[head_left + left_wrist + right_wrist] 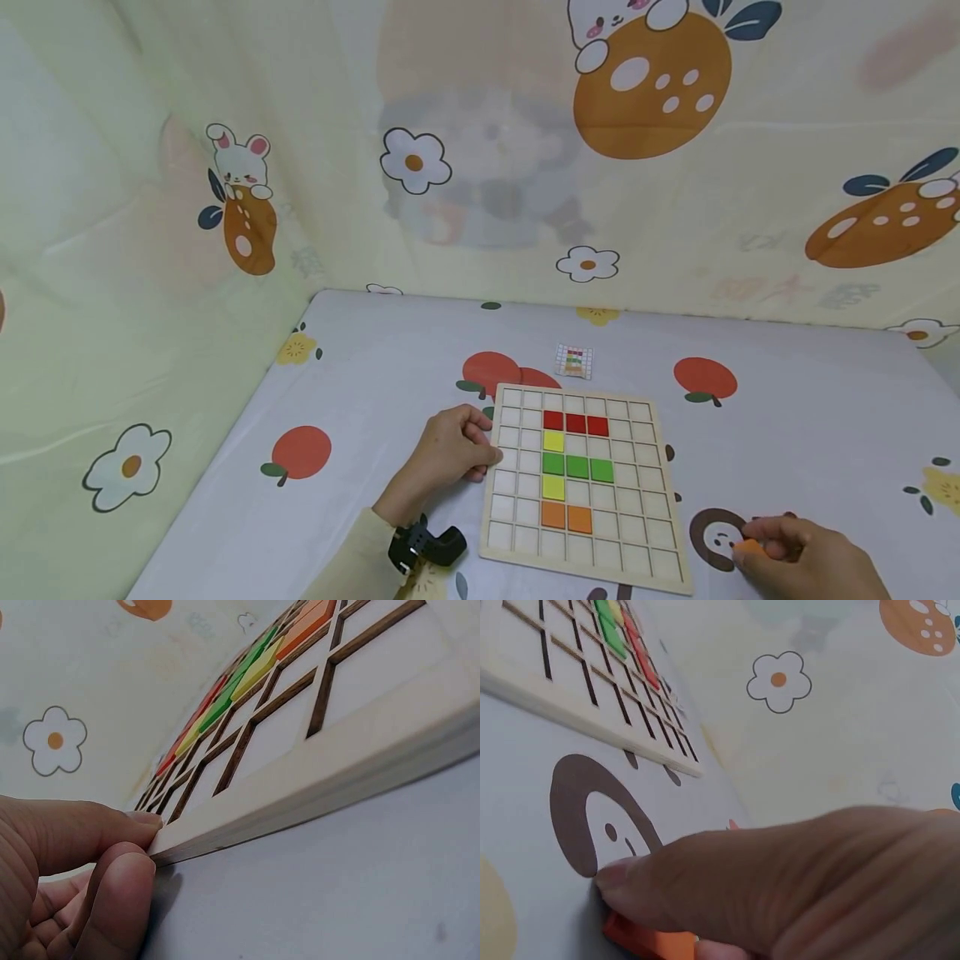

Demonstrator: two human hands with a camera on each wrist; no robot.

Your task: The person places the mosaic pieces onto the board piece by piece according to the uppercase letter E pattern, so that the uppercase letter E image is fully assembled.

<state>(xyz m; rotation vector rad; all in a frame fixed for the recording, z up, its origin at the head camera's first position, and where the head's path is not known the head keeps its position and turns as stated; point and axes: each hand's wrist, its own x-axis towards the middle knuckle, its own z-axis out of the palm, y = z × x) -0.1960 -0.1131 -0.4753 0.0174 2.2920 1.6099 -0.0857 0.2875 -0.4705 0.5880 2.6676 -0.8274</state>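
A wooden grid board (630,481) lies on the table with colored square tiles set in its cells. Its top row holds three red tiles (576,424); below come a yellow tile (553,441), three green tiles (577,467), another yellow one (552,487) and two orange tiles (553,514). My left hand (450,446) pinches the board's left edge, thumb and finger at the rim in the left wrist view. Right of the board, my right hand (813,554) holds an orange tile (649,939) between thumb and fingers, low over the tablecloth; the fingers hide part of it.
A small card with a colored grid pattern (574,362) lies behind the board. The tablecloth (375,367) has printed fruit and flowers. Patterned curtains (315,100) hang at the back and left. A black band (423,546) is on the left wrist.
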